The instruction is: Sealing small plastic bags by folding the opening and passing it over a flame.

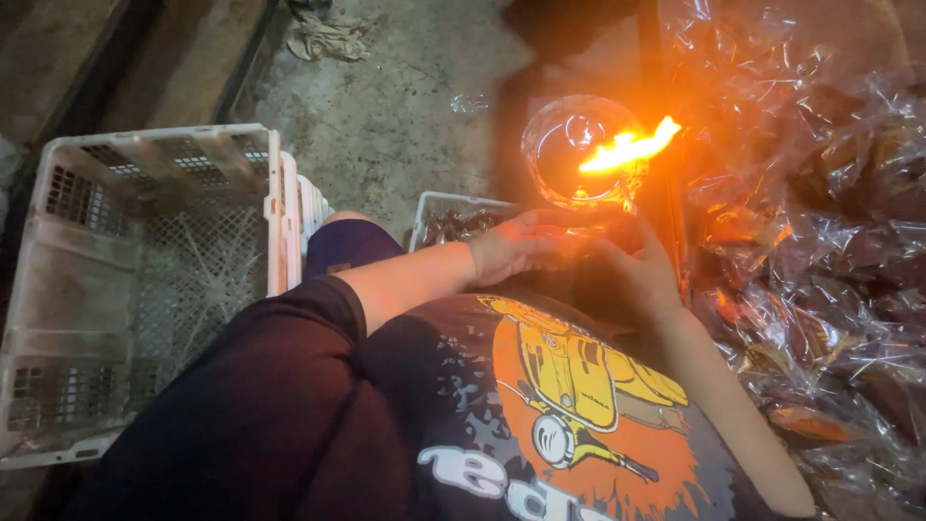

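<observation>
Cellophane packets (820, 270) — a crinkled clear heap with dark brown contents — fill the whole side to the right of the flame, and we judge this pile to be the bulk of the work, though we cannot tell from here which packets are finished. Left of the flame and well apart from it stands a large white perforated plastic crate (145, 280); its mesh floor shows bare where we can see it. Nearer the flame, just below and left of it, a smaller white plastic basket (453, 217) holds a few dark glossy pieces, so some have been set aside. Our left hand (516, 246) and right hand (632, 275) meet just under the flame, fingers curled close around something glossy and clear — what exactly, glare hides, and we cannot tell how tight the hold is. Above them sits the round clear glass lamp (569, 150), and at its right edge the orange flame (627, 147) leans sideways.
</observation>
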